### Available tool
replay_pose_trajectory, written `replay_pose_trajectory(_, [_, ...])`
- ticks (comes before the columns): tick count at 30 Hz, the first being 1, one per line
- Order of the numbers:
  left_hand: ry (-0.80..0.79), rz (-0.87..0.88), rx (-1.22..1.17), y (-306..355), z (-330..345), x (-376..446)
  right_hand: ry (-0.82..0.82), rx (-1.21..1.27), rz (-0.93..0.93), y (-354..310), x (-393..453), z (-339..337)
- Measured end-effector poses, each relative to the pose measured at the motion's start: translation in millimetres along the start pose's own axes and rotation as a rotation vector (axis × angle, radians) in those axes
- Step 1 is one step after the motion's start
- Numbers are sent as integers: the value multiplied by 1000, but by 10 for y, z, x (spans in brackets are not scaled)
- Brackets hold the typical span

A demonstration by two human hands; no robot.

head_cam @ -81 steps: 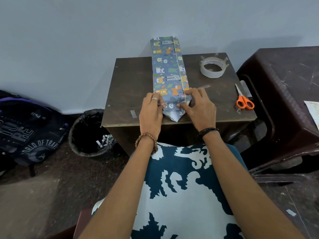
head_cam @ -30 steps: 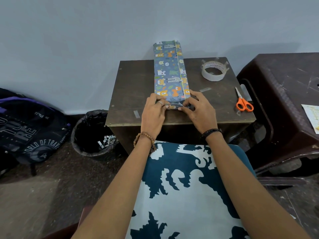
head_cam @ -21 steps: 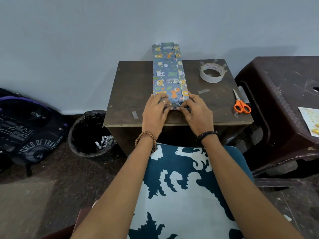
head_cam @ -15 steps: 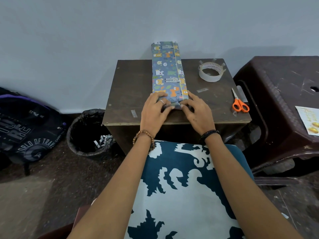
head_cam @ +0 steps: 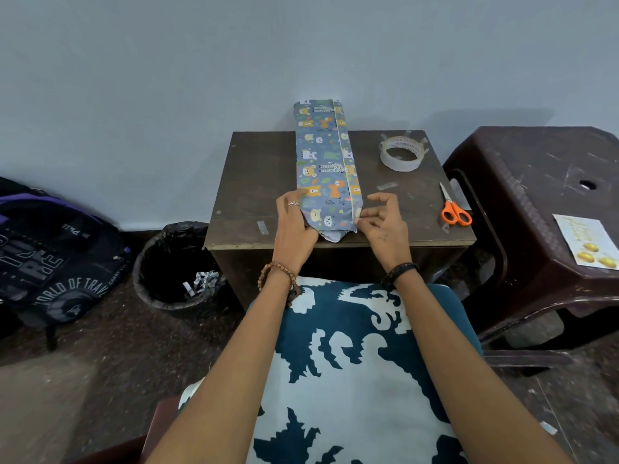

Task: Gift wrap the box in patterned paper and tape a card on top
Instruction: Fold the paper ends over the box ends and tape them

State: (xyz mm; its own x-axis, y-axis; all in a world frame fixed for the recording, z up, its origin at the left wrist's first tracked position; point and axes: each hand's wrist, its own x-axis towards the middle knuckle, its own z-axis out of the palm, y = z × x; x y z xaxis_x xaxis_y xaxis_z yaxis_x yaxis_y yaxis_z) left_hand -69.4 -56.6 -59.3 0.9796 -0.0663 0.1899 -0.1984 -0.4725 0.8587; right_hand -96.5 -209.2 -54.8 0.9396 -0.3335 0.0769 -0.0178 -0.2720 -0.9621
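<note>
Probably a home room, small wooden table (head_cam: 254,182), plastic stool (head_cam: 536,169), backpack (head_cam: 50,249), bin (head_cam: 174,272)

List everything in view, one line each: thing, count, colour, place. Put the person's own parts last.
wrapped box: one, blue animal-print paper, lengthwise on the table, far end past its back edge
table: one, dark brown, against the wall
tape roll: one, clear, table's far right
scissors: one, orange handles, table's right edge
card: one, white with gold, on the stool
stool: one, dark brown plastic, right of the table
bin: one, black liner, floor left of the table
backpack: one, dark, far left floor
left hand: one, ringed, against the box's near left corner
right hand: one, at the box's near right corner
</note>
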Motion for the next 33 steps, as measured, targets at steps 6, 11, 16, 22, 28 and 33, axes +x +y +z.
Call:
replay_pose_trajectory(6, [100,-103,-291,-82,-14,59,-9,345,145,-42,5,11])
replay_pose_trajectory(11, [229,-225,-320,-86,-7,71,-47,396,188,-75,15,6])
replay_pose_trajectory(16, [119,-205,-326,-90,-11,52,-38,354,153,-51,3,-1])
replay_pose_trajectory(22, [87,-213,-266,-91,-22,26,-59,254,96,-43,-20,26])
replay_pose_trajectory(28, [101,-221,-271,-58,-31,20,-63,134,52,-28,-25,30])
replay_pose_trajectory(33, [108,-227,-250,-61,-15,36,11,92,26,-30,6,77])
